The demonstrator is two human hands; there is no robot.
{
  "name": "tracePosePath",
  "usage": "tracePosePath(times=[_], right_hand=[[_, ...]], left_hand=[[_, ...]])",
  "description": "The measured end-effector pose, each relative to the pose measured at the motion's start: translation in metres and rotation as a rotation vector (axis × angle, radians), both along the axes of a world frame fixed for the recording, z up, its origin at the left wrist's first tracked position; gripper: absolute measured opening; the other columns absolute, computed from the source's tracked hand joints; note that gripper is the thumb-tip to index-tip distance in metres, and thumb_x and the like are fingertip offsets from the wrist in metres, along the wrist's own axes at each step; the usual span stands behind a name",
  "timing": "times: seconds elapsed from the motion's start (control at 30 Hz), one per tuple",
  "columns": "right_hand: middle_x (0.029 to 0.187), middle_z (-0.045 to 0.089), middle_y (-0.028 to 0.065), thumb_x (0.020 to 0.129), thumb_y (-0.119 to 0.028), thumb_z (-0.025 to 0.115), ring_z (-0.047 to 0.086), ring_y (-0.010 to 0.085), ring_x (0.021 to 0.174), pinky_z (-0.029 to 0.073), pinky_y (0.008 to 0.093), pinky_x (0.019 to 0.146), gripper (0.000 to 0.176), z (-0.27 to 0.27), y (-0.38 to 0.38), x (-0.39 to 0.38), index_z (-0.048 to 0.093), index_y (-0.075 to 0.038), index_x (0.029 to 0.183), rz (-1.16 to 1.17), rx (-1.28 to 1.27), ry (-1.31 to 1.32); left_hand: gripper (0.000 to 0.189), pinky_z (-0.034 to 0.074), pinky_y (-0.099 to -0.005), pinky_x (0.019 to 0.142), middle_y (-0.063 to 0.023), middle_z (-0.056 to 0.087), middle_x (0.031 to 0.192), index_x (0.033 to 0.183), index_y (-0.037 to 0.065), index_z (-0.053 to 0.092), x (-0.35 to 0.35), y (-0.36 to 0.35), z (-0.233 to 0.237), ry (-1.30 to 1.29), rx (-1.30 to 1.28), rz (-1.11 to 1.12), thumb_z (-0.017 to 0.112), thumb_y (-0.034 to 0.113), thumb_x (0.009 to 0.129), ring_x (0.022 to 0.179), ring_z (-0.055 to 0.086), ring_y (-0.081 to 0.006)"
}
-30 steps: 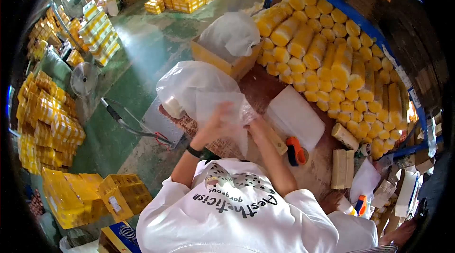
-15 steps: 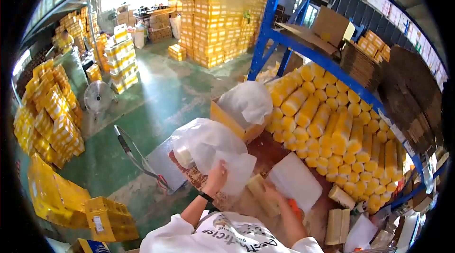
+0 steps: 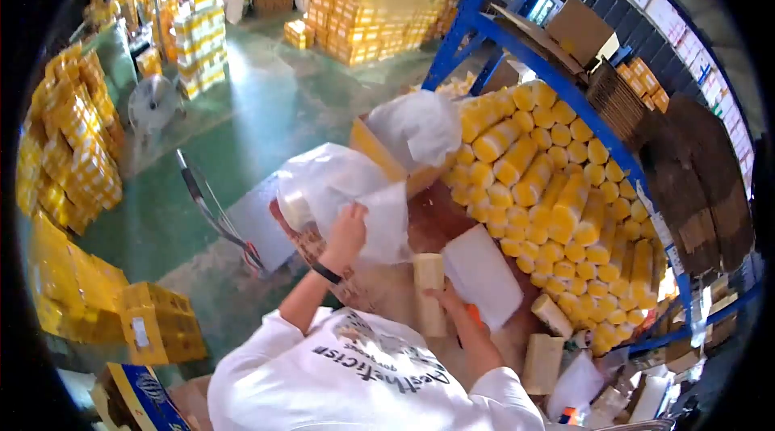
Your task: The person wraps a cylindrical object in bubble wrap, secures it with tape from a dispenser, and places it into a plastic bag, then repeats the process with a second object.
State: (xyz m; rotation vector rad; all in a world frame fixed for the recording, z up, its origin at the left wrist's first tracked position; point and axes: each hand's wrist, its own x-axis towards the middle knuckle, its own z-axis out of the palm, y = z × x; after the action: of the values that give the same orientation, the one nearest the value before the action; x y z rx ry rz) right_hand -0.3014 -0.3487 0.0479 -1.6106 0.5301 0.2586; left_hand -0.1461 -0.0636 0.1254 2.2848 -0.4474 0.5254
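My left hand (image 3: pixel 347 231) has its fingers closed on a thin, translucent white packing sheet (image 3: pixel 378 217), which spreads over the left part of the work table (image 3: pixel 387 290). A pale round object (image 3: pixel 295 209) shows by the sheet's left edge. At the table's front, my right hand (image 3: pixel 446 299) is closed against the right side of a long cream-coloured block (image 3: pixel 428 274), which lies pointing away from me. Its fingertips are partly hidden. A flat stack of white sheets (image 3: pixel 484 276) lies just right of this block. Something orange (image 3: pixel 474 316) shows beside my right wrist.
Beyond the table stands a yellow carton (image 3: pixel 375 148) with a white plastic liner (image 3: pixel 420 128). Many yellow-and-white rolls (image 3: pixel 557 189) are piled right, under a blue rack (image 3: pixel 549 76). More cream blocks (image 3: pixel 543 362) lie lower right. A black-handled trolley (image 3: pixel 194 189) and yellow boxes (image 3: pixel 161 322) stand left.
The view has tilted down, so most things sit higher in it. The cream block has turned to point more straight away from me, with my right hand on it. My left hand stays on the sheet.
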Motion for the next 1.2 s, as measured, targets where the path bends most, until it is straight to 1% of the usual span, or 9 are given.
tracePosePath(times=[0.17,0.37,0.57,0.67,0.73,0.97,1.07,1.17,1.2], right_hand=[[0.117,0.053,0.0118,0.074,-0.035,0.070,0.058,0.0292,0.091,0.052,0.0434,0.076,0.065,-0.062,-0.042,-0.039,0.045,-0.005,0.127,-0.245,0.755,-0.052],[0.105,0.054,0.0171,0.075,-0.058,0.062,0.058,0.0330,0.088,0.053,0.0439,0.076,0.077,0.089,0.024,-0.058,0.047,0.002,0.120,0.107,1.347,0.009],[0.086,0.053,0.0129,0.079,-0.062,0.056,0.055,0.0214,0.068,0.048,0.0294,0.056,0.069,0.145,0.076,-0.068,0.051,0.003,0.101,0.042,1.229,-0.047],[0.086,0.053,0.0116,0.081,-0.052,0.059,0.054,0.0235,0.071,0.049,0.0299,0.061,0.069,0.084,0.054,-0.082,0.043,0.000,0.124,0.188,1.324,0.110],[0.080,0.054,0.0101,0.083,-0.051,0.057,0.055,0.0217,0.068,0.048,0.0286,0.059,0.062,0.102,0.066,-0.090,0.050,0.002,0.115,-0.048,1.034,0.112],[0.092,0.063,0.0084,0.087,-0.055,0.050,0.060,0.0189,0.079,0.052,0.0323,0.069,0.056,0.121,0.073,-0.073,0.059,-0.004,0.108,-0.440,0.944,0.084],[0.097,0.063,0.0089,0.091,-0.051,0.047,0.060,0.0208,0.085,0.050,0.0306,0.075,0.050,0.074,0.050,-0.068,0.058,-0.006,0.112,-0.478,0.615,0.048],[0.104,0.062,0.0075,0.091,-0.050,0.047,0.059,0.0210,0.092,0.050,0.0314,0.078,0.052,0.043,0.033,-0.050,0.056,-0.006,0.117,-0.384,0.402,0.076],[0.107,0.062,0.0070,0.091,-0.049,0.047,0.059,0.0210,0.094,0.049,0.0314,0.080,0.052,0.046,0.033,-0.046,0.055,-0.005,0.118,-0.464,0.477,0.056]], left_hand=[[0.043,0.049,-0.0438,0.071,-0.0142,0.051,0.104,0.103,0.005,0.044,-0.002,0.008,0.033,0.129,-0.004,0.013,0.071,0.015,0.071,0.096,0.055,-0.0344],[0.050,0.050,-0.0423,0.071,-0.0147,0.051,0.104,0.102,0.003,0.044,-0.019,-0.046,0.018,0.161,0.116,-0.198,0.075,0.023,0.068,0.095,0.056,-0.0336],[0.038,0.050,-0.0400,0.075,-0.0142,0.052,0.109,0.109,0.007,0.049,-0.053,-0.079,0.018,0.161,0.102,-0.608,0.068,0.013,0.076,0.096,0.057,-0.0326],[0.032,0.050,-0.0408,0.071,-0.0113,0.058,0.099,0.106,0.005,0.052,-0.054,-0.082,0.001,0.181,-0.096,-0.794,0.062,0.005,0.076,0.087,0.060,-0.0312],[0.031,0.051,-0.0384,0.071,-0.0121,0.060,0.096,0.107,0.004,0.052,-0.052,-0.081,-0.012,0.278,-0.264,-0.800,0.061,0.002,0.077,0.084,0.061,-0.0294],[0.027,0.051,-0.0327,0.071,-0.0123,0.062,0.094,0.109,0.002,0.052,-0.056,-0.073,-0.038,0.612,-0.536,-0.687,0.062,0.011,0.085,0.085,0.062,-0.0192],[0.033,0.050,-0.0321,0.076,-0.0101,0.059,0.106,0.113,0.002,0.049,-0.062,-0.084,-0.033,1.278,-0.970,-0.618,0.060,0.023,0.089,0.096,0.059,-0.0166],[0.038,0.048,-0.0305,0.079,-0.0068,0.053,0.110,0.115,0.003,0.045,-0.068,-0.115,-0.055,0.861,-0.729,-0.632,0.055,0.032,0.092,0.098,0.054,-0.0148],[0.043,0.047,-0.0309,0.082,-0.0069,0.053,0.111,0.121,0.004,0.040,-0.065,-0.118,-0.047,0.925,-0.787,-0.595,0.053,0.035,0.093,0.098,0.054,-0.0152]])
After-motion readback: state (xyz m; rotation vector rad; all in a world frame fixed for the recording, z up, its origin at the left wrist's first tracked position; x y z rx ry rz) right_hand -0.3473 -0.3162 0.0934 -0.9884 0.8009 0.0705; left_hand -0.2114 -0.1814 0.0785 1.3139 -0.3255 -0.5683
